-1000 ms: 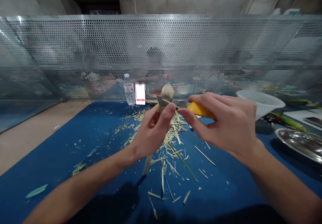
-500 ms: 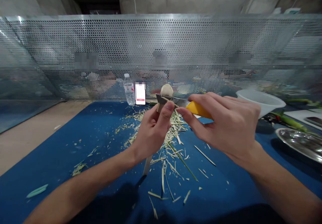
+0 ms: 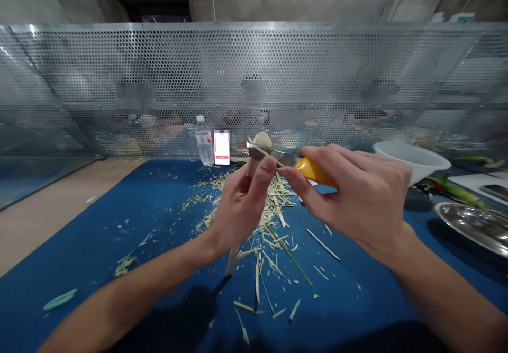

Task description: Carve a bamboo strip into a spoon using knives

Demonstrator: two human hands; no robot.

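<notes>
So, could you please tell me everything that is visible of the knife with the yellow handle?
The knife has a glossy yellow handle, partly covered by the right hand gripping it, and a shiny grey, metal-looking blade. It is raised above the blue surface, its tip toward the left, the blade by the pale, round-topped piece. Whether the left thumb touches it is unclear.

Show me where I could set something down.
Left, the blue surface holds only small scraps between the pale strip and shavings pile. Another nearly bare patch lies between the right forearm and loose shavings. It's crowded around the left hand.
</notes>
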